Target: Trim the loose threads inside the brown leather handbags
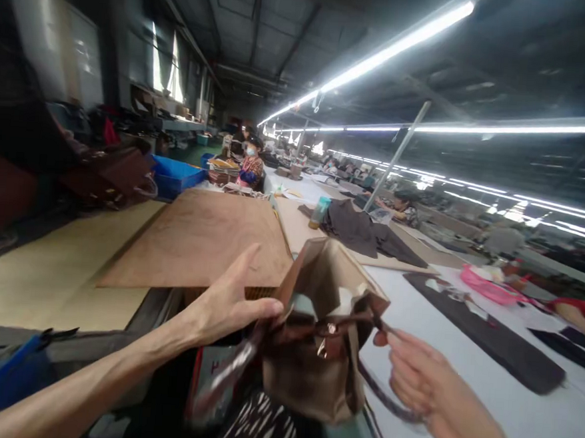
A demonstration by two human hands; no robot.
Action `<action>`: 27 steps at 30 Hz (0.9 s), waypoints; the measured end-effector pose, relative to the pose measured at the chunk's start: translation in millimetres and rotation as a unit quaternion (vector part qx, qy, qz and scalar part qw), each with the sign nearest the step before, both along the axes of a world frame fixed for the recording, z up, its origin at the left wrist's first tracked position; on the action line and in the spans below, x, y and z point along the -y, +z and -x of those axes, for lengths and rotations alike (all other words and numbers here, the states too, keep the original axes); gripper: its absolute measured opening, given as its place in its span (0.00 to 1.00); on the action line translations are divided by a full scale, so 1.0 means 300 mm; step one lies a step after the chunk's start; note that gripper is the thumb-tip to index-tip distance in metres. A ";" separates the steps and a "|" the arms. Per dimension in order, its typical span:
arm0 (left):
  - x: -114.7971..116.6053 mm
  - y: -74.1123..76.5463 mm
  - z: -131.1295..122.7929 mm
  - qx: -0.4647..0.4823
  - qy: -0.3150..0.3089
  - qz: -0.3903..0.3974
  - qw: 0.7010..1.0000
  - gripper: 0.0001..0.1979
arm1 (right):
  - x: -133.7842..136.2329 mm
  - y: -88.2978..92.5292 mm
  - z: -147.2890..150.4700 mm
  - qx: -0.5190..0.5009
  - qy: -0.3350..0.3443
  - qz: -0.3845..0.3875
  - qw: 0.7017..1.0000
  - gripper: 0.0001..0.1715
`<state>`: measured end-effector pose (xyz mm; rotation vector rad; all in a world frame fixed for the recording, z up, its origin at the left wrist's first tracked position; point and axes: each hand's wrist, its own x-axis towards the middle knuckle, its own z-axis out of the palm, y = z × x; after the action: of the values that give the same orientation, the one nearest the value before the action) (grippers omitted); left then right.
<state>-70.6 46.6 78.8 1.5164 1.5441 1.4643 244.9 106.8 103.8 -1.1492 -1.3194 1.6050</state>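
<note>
A taupe handbag (306, 373) with dark brown trim hangs in front of me, its top gaping and some white material inside. A metal clasp (322, 346) shows on its front. At the right side of the bag, my right hand (419, 375) pinches a dark brown strap (380, 392), with its fingers curled. My left hand (236, 302) is by the bag's left rim, thumb and forefinger spread wide; the thumb tip reaches the rim, and the other fingers are partly hidden. Below my left hand hangs a blurred brown handle (226, 381).
A brown board (211, 233) lies ahead on the left, beside a blue bin (175, 174). On the long white table (445, 323) are dark fabric (357, 227), a bottle (319, 213), a dark panel (489, 333) and a pink item (493, 286). Another person's arm (579, 319) is at right.
</note>
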 end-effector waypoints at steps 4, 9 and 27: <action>0.077 0.016 -0.019 -0.027 -0.104 0.111 0.988 0.54 | 0.152 -0.135 0.142 -0.009 0.009 0.101 0.995 0.29; 0.138 -0.074 0.003 0.089 -0.103 0.190 0.972 0.49 | 0.232 -0.182 0.117 -0.034 0.157 0.208 0.965 0.27; -0.045 -0.475 0.133 0.108 -0.088 0.253 0.957 0.08 | 0.352 -0.477 -0.024 0.427 -0.071 -0.319 0.843 0.30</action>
<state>-110.6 60.2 -63.7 1.1168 1.4643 0.9928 252.1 1.1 -39.3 -1.5080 -2.0399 0.3910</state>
